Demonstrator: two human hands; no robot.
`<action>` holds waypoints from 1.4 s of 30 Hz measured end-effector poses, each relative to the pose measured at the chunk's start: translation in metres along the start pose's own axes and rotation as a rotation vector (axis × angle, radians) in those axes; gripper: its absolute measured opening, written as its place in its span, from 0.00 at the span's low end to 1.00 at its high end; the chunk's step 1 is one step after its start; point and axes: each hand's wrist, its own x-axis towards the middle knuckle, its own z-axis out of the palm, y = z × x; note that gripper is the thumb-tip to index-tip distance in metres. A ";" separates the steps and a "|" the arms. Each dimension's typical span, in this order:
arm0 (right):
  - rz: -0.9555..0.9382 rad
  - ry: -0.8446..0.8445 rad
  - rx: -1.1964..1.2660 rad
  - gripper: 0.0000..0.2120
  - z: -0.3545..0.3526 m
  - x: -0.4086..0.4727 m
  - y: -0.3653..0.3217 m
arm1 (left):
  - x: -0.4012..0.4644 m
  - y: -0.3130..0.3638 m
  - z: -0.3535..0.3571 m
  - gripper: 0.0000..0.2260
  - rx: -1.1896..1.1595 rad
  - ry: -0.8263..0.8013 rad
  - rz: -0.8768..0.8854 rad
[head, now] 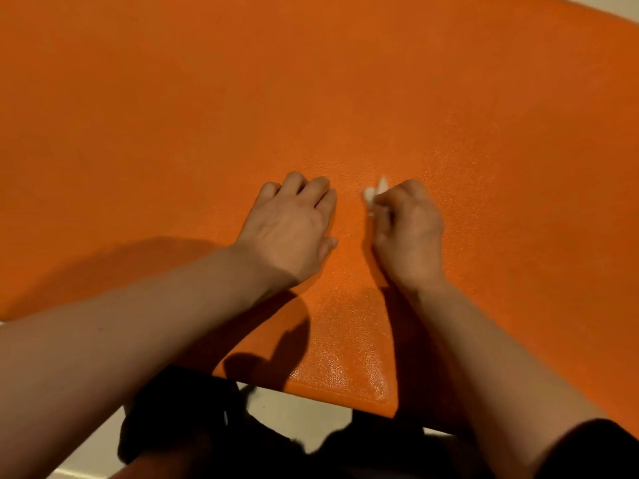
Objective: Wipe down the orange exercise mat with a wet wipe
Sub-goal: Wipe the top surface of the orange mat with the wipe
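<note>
White, crumpled wet wipe (375,193) shows past the curled fingers (397,198) of the right hand (409,233), which are clenched round it; only a small tuft sticks out at the hand's eleven o'clock, and the rest is hidden under the palm. That hand presses knuckles-up onto the orange exercise mat (173,98), a little right of the picture's middle. The blur on the tuft keeps its outline soft.

Just beside it, at its nine o'clock and apart by a narrow strip of mat, lies the left hand (294,229). Its fingers (304,188) bend down at the knuckles with their tips on the mat, holding nothing, the thumb tucked along the side toward the other hand.

Both bare forearms run back from the hands toward five and seven o'clock of the picture, throwing dark shadows on the mat under them. Between the forearms, toward six o'clock, the mat's pebbled skin shines, and a fainter glitter spreads from the right hand out toward two o'clock.

The mat fills nearly the whole view; its near edge crosses the picture low down. Below that edge, pale floor (294,416) shows, along with dark clothing (179,416) on the person's lap. A sliver of the same pale floor appears at the one o'clock corner.
</note>
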 end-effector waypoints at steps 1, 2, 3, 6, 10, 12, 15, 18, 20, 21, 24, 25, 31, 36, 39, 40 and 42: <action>0.099 0.067 -0.021 0.07 -0.006 0.007 0.012 | 0.002 -0.001 0.001 0.29 -0.002 0.001 0.004; 0.206 0.131 -0.035 0.08 -0.010 0.013 0.021 | 0.004 -0.002 0.001 0.30 -0.002 0.003 0.003; 0.274 0.177 -0.037 0.08 -0.009 0.016 0.023 | 0.007 -0.002 0.001 0.30 -0.004 0.003 0.000; 0.111 0.116 0.026 0.08 0.011 0.015 -0.006 | 0.015 -0.001 0.000 0.31 -0.009 -0.005 -0.009; -0.184 -0.065 0.001 0.10 0.014 0.025 -0.001 | 0.029 -0.002 -0.003 0.31 -0.019 0.009 -0.005; -0.027 0.073 -0.009 0.13 0.002 0.045 0.024 | 0.035 -0.003 -0.004 0.31 -0.021 0.016 -0.013; 0.203 0.264 0.008 0.11 -0.002 0.063 0.038 | 0.045 -0.002 -0.006 0.31 -0.036 0.025 -0.030; 0.020 0.134 0.068 0.09 0.015 0.056 0.010 | 0.056 -0.002 -0.006 0.31 -0.027 0.025 -0.048; -0.202 -0.030 0.064 0.09 0.022 0.050 0.003 | 0.065 -0.004 -0.008 0.30 -0.035 0.044 -0.057; -0.251 -0.047 0.047 0.09 0.020 0.056 0.009 | 0.069 -0.005 -0.009 0.30 -0.036 0.045 -0.059; -0.056 0.177 -0.026 0.13 0.006 0.093 0.045 | 0.085 -0.009 -0.011 0.30 -0.046 0.046 -0.061; 0.061 0.270 -0.040 0.14 0.000 0.105 0.057 | 0.089 -0.010 -0.012 0.29 -0.053 0.057 -0.057; -0.063 0.135 0.051 0.07 0.020 0.103 0.023 | 0.110 -0.012 -0.009 0.28 -0.062 0.069 -0.070; -0.146 0.159 -0.010 0.11 0.011 0.134 0.053 | 0.128 -0.020 -0.010 0.27 -0.049 0.065 -0.017; 0.148 0.332 0.012 0.12 -0.003 0.162 0.076 | 0.140 -0.026 -0.014 0.29 -0.050 0.060 -0.016; 0.188 0.344 0.030 0.12 0.000 0.166 0.072 | 0.145 -0.026 -0.016 0.29 -0.048 0.063 -0.015; 0.093 0.314 0.056 0.11 0.010 0.165 0.053 | 0.154 -0.025 -0.021 0.28 -0.051 0.059 -0.014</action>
